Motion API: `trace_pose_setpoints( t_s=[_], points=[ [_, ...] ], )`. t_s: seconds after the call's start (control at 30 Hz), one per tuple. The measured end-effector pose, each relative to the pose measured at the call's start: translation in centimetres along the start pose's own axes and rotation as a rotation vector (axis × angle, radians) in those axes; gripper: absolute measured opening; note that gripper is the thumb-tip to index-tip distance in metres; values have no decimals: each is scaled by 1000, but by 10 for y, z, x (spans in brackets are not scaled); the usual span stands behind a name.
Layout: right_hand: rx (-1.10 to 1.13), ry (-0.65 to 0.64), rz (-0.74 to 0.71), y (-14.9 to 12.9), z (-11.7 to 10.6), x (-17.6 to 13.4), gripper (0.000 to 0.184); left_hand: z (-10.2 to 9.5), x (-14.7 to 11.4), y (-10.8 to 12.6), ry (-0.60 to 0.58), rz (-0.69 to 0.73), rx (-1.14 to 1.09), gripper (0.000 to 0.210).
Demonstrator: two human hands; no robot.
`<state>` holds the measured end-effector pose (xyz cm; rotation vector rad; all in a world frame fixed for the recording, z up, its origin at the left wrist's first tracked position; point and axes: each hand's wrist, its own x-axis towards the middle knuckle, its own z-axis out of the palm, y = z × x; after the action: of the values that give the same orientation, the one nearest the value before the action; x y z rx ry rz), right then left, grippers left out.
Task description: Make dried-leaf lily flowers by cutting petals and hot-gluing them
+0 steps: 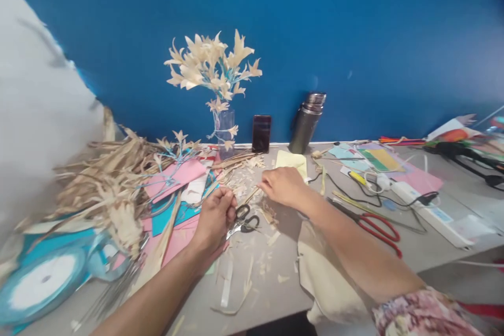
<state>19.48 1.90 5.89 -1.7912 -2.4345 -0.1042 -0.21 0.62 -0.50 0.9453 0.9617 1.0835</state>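
Observation:
My left hand [218,216] is closed, thumb against the curled fingers, just left of small black-handled scissors [246,219] lying on the table. Whatever it pinches, if anything, is hidden. My right hand [284,187] is closed too, its fingertips together and low over husk scraps [268,215]; a thin pale strip shows near the fingertips, but I cannot tell whether they hold it. Behind the hands, pale husk flowers [212,63] on blue stems stand in a clear vase [226,136]. Several colored paper sheets [185,236] lie beneath and beside my left hand.
Dried corn husks [106,178] are piled left, beside a blue ribbon roll [45,281]. A phone [261,134] and a flask [307,123] lean at the blue wall. Red-handled scissors [380,228], cables and a power strip [429,215] lie right. A pale cloth [326,278] hangs at the front edge.

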Motion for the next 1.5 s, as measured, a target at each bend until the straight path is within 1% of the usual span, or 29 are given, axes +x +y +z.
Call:
trace_pose_setpoints(
  t_s=[0.07,0.1,0.17,0.23,0.33,0.4,0.47,0.6,0.67,0.7,0.8,0.87,0.9,0.97,1.0,1.03,1.1,1.17,1.23,1.3,1.37,1.5],
  points=[
    [-128,-225,59,16,-17,-3,31,-1,1,1,6,-15,-4,33],
    [-164,-303,80,23,-21,-6,32,-1,1,1,11,-10,-4,33],
    [-185,-394,132,34,-21,-12,36,0,0,2,9,11,7,34],
    [-168,-428,189,43,-13,-19,41,1,-1,2,3,27,28,34],
    [-118,-429,248,52,2,-29,46,2,-2,2,7,28,67,35],
    [-69,-428,268,58,7,-34,48,2,-2,2,7,18,70,35],
    [-28,-413,274,62,7,-39,44,2,-1,3,1,13,55,35],
    [4,-355,264,65,1,-45,23,5,-1,4,-4,18,2,37],
    [95,-303,290,67,-3,-47,16,7,-3,4,-4,13,-14,38],
    [174,-267,309,69,-6,-49,14,8,-4,3,-6,8,-22,38],
    [508,-126,377,81,-12,-52,15,8,-5,2,-16,-2,-46,36],
    [755,50,432,89,-12,-51,22,8,-6,1,-30,-2,-69,35],
    [884,162,454,91,-11,-49,25,9,-6,1,-37,-1,-87,35],
    [1162,370,454,90,-3,-43,30,9,-7,3,-54,-6,-138,33],
    [1306,438,435,85,3,-39,33,10,-8,4,-68,-10,-168,32],
    [1450,464,405,79,10,-35,35,11,-9,5,-86,-17,-194,31],
    [1645,430,366,60,24,-28,38,12,-13,8,-139,-37,-223,28],
    [1696,321,314,39,36,-25,37,14,-17,11,-219,-62,-224,26],
    [1699,215,261,22,43,-25,36,15,-20,14,-312,-88,-217,23],
    [1685,182,218,11,45,-27,37,15,-22,16,-377,-105,-226,20],
    [1659,174,193,6,44,-29,36,16,-23,14,-408,-108,-240,20],
    [1579,100,126,4,43,-33,35,17,-22,7,-471,-131,-262,21]
  ],
)
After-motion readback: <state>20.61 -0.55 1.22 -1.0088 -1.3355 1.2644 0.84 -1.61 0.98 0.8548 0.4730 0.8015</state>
